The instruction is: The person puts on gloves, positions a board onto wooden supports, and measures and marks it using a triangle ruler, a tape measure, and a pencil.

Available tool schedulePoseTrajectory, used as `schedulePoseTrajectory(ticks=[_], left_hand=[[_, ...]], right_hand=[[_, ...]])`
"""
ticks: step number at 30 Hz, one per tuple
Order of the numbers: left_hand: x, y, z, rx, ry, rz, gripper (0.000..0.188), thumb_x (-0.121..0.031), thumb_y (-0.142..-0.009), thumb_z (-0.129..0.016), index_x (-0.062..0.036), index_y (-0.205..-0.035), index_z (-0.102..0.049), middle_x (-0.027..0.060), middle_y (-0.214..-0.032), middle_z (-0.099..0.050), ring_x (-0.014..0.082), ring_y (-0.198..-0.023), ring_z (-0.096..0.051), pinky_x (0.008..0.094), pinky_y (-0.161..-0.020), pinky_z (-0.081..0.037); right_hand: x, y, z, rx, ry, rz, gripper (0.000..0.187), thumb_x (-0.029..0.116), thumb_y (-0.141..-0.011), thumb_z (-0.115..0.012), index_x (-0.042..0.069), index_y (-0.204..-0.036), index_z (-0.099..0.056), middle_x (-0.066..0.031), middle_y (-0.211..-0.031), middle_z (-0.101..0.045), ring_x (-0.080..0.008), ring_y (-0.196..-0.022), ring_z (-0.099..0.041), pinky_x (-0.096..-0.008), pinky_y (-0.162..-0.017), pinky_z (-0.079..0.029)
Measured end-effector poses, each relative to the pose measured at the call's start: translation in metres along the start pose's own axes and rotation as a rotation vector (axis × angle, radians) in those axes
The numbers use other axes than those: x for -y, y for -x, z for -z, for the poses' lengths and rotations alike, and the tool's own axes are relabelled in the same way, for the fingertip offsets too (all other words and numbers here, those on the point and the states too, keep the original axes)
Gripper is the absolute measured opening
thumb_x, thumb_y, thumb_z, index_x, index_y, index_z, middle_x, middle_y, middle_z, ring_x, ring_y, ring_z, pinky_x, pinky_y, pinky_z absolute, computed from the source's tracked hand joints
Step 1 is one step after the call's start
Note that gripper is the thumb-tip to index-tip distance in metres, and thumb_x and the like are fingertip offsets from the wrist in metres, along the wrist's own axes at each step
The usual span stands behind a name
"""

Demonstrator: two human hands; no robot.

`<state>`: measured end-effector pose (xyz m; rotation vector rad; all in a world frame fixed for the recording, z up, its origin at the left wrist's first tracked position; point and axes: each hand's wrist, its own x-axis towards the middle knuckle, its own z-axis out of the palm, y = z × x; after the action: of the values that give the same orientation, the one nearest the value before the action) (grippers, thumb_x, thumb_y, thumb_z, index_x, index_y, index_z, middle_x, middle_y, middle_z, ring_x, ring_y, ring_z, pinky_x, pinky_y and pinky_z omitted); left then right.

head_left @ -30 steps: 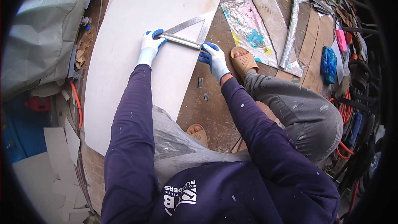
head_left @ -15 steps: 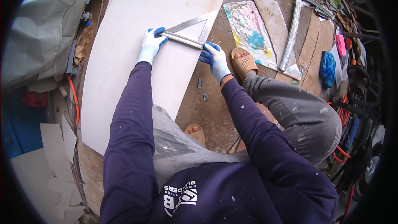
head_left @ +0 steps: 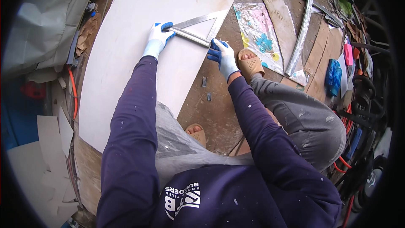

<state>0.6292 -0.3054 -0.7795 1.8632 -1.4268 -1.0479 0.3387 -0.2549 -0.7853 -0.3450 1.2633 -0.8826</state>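
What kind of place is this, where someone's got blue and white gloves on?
Probably a makeshift workshop or building site: there's a big white board, a metal triangle on it, and pale scraps heaped at the lower left.

The view has shifted slightly: the metal triangle [head_left: 191,36] appears higher and further right.

The person is wearing a dark navy long-sleeved top [head_left: 236,190], its chest bearing a white emblem with lettering [head_left: 185,198] and its sleeves [head_left: 135,97] showing pale specks. White gloves [head_left: 155,46] with blue coating are covering the hands [head_left: 225,55]. Grey trousers [head_left: 299,120], smeared pale, are displaying dark stars [head_left: 270,87] on one lower leg. Tan, perforated, open-toed sandals [head_left: 252,64] are completing the clothing.
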Motion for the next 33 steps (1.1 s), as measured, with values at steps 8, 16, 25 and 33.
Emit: schedulePoseTrajectory(ticks=[8, 16, 25, 33], left_hand=[[0.009, -0.004, -0.005, -0.019, 0.005, -0.008, 0.042, -0.003, -0.084, -0.081, -0.0011, -0.126, -0.074, 0.0122, -0.123, -0.063, 0.0229, -0.113, -0.067, 0.0317, -0.100, -0.057], [0.015, -0.006, -0.006, -0.035, 0.001, -0.036, 0.044, -0.010, -0.079, -0.086, -0.0122, -0.123, -0.079, 0.0146, -0.124, -0.063, 0.0274, -0.111, -0.067, 0.0349, -0.101, -0.056], [0.012, -0.005, -0.005, -0.025, 0.005, -0.034, 0.043, -0.010, -0.080, -0.085, -0.0129, -0.122, -0.079, 0.0139, -0.123, -0.063, 0.0271, -0.111, -0.067, 0.0347, -0.100, -0.056], [0.008, -0.003, -0.003, -0.016, -0.022, -0.044, 0.043, -0.009, -0.080, -0.084, -0.0119, -0.123, -0.079, 0.0138, -0.123, -0.063, 0.0276, -0.111, -0.067, 0.0342, -0.101, -0.055]], right_hand=[[-0.002, -0.001, 0.000, 0.000, -0.003, 0.008, 0.039, 0.037, -0.095, -0.077, 0.009, -0.119, -0.067, -0.0053, -0.102, -0.068, -0.0217, -0.084, -0.071, -0.0355, -0.069, -0.061], [-0.001, 0.000, -0.001, -0.018, 0.002, 0.004, 0.039, 0.037, -0.095, -0.077, 0.009, -0.120, -0.066, -0.0073, -0.106, -0.070, -0.0216, -0.085, -0.073, -0.0339, -0.068, -0.061], [-0.002, 0.000, 0.000, -0.010, 0.001, 0.015, 0.038, 0.035, -0.096, -0.076, 0.009, -0.121, -0.066, -0.0083, -0.107, -0.070, -0.0225, -0.088, -0.073, -0.0337, -0.068, -0.062], [-0.003, -0.001, 0.001, -0.003, 0.003, 0.028, 0.039, 0.036, -0.097, -0.073, 0.008, -0.122, -0.065, -0.0083, -0.108, -0.070, -0.0225, -0.086, -0.072, -0.0346, -0.069, -0.061]])
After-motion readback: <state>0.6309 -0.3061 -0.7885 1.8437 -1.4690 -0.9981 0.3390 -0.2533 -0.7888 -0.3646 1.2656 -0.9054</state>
